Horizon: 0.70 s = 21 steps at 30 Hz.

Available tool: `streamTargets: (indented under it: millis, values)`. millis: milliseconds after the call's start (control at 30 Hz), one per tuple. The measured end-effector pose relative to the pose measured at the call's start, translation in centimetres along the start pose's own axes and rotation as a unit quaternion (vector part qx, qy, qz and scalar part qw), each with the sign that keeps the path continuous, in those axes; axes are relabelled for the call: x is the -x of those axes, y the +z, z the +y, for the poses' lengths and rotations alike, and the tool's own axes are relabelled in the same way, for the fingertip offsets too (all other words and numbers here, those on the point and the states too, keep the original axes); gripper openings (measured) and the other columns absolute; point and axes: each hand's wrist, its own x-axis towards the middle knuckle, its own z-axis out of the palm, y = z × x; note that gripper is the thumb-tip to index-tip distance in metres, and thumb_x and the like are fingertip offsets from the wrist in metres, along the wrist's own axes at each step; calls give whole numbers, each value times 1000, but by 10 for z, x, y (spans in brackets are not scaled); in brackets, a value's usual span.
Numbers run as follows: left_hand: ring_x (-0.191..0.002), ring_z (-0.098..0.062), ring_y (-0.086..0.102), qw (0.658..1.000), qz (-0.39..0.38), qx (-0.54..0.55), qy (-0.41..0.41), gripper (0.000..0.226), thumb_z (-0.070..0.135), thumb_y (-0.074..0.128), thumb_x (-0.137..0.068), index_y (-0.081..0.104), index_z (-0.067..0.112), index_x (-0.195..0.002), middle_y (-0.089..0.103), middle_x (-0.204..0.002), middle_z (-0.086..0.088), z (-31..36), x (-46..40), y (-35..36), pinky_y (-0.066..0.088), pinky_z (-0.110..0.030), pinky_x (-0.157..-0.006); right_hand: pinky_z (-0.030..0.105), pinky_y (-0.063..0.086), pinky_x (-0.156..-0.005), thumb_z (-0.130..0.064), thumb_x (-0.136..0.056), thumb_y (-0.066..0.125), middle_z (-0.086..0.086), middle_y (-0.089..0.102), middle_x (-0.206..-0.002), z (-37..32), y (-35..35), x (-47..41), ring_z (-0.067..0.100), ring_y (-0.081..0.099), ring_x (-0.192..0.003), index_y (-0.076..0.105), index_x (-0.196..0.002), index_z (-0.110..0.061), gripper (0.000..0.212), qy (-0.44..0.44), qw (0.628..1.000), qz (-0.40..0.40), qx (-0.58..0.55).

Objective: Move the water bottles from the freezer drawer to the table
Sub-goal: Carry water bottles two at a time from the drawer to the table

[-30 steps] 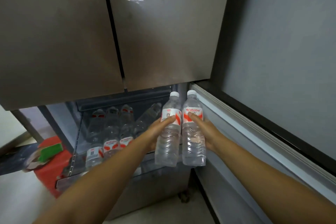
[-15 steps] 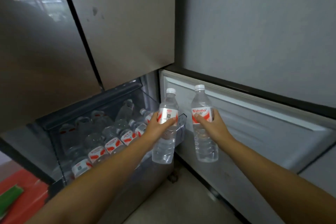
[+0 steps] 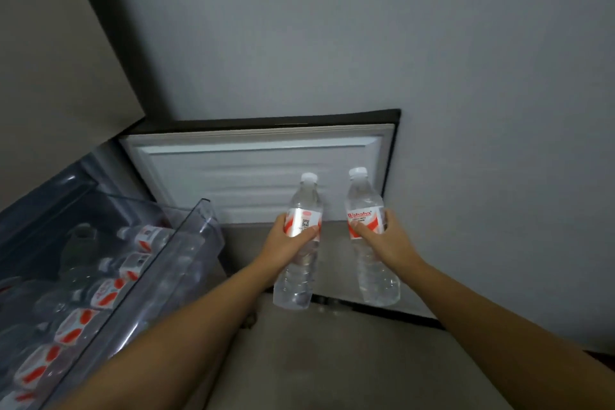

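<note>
Bottles of water are held upright at the centre of the frame, one in each hand, clear of the drawer and above the grey floor [image 3: 332, 359]. The left bottle [image 3: 301, 253] is gripped around its red-and-white label by the left hand [image 3: 289, 243], with fingers curled round the front and the thumb behind; its white cap is tilted slightly toward the right. The right bottle [image 3: 369, 243] is gripped at the label by the right hand [image 3: 386, 240], the fingers wrapped round the far side and the thumb pressed across the front below the red lettering. The two bottles are held near each other but apart, and no contact between them is seen.

At the lower left of the frame, the clear plastic freezer drawer [image 3: 186, 243] is pulled out, and more labelled bottles [image 3: 100, 296] are laid on their sides inside it. Behind the held bottles, at mid-frame, the white inner liner of the open freezer door [image 3: 233, 170] is seen, framed by a dark edge. A plain grey wall [image 3: 366, 27] is seen across the upper and right parts of the frame.
</note>
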Motion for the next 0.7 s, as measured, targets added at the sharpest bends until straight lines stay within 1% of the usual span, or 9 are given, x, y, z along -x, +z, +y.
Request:
streamTargets:
  millis: [67,133,233,333,400,467,567,667,700]
  values:
    - [-84,-11,61,999,-34,-9,14,52,21,73,-82,47,14,-128,62,-110,-4,7,3,36,49,-17,-64,31,53,-83,-43,-80,72,-2,61,-111,14,-34,10,14,63,-94,45,-121,-23,53,16,999,31,6]
    - [-83,-10,61,997,-70,-26,23,53,25,74,-81,48,16,-126,62,-106,-1,14,7,75,49,-19,-63,33,53,-85,-44,-80,72,-3,61,-109,29,-72,21,14,62,-94,43,-118,-27,50,28,998,64,4]
    - [-80,-7,61,990,-126,-55,32,49,27,75,-80,51,17,-121,63,-103,0,23,20,150,48,-20,-61,35,54,-88,-44,-80,71,-5,60,-106,59,-144,46,15,63,-95,43,-119,-27,51,52,991,126,-5]
    - [-82,-8,62,982,-172,-65,39,49,29,76,-79,52,17,-120,65,-108,-2,25,41,219,47,-17,-57,32,54,-84,-39,-81,72,-3,62,-105,88,-209,75,15,64,-92,46,-119,-23,49,70,982,175,-16]
    - [-81,-7,61,975,-204,-75,41,47,30,75,-79,51,17,-118,64,-103,0,28,60,270,45,-16,-56,25,54,-73,-32,-82,73,2,65,-102,106,-257,96,14,65,-86,50,-115,-17,42,79,976,200,-28]
    - [-82,-8,61,966,-241,-85,46,48,30,75,-79,50,18,-117,62,-98,3,32,79,320,47,-19,-60,23,52,-70,-32,-82,73,4,66,-101,125,-304,116,16,66,-86,52,-115,-14,43,95,969,225,-31]
    - [-90,-16,65,948,-297,-98,60,56,33,77,-76,49,18,-121,63,-103,0,36,111,400,55,-29,-70,33,55,-81,-41,-80,73,3,66,-107,157,-372,153,20,67,-95,50,-124,-16,56,121,951,281,-48]
    - [-92,-20,66,928,-350,-111,68,58,36,77,-75,47,19,-122,63,-108,-3,41,139,469,58,-36,-77,31,51,-83,-47,-82,67,0,60,-116,177,-424,190,18,62,-101,41,-133,-19,64,147,925,343,-73]
    - [-93,-20,65,917,-375,-116,76,59,38,77,-75,46,20,-123,63,-109,-4,43,152,498,58,-38,-79,33,49,-86,-48,-82,66,-1,58,-118,183,-446,208,18,61,-103,38,-134,-20,65,159,912,370,-77]
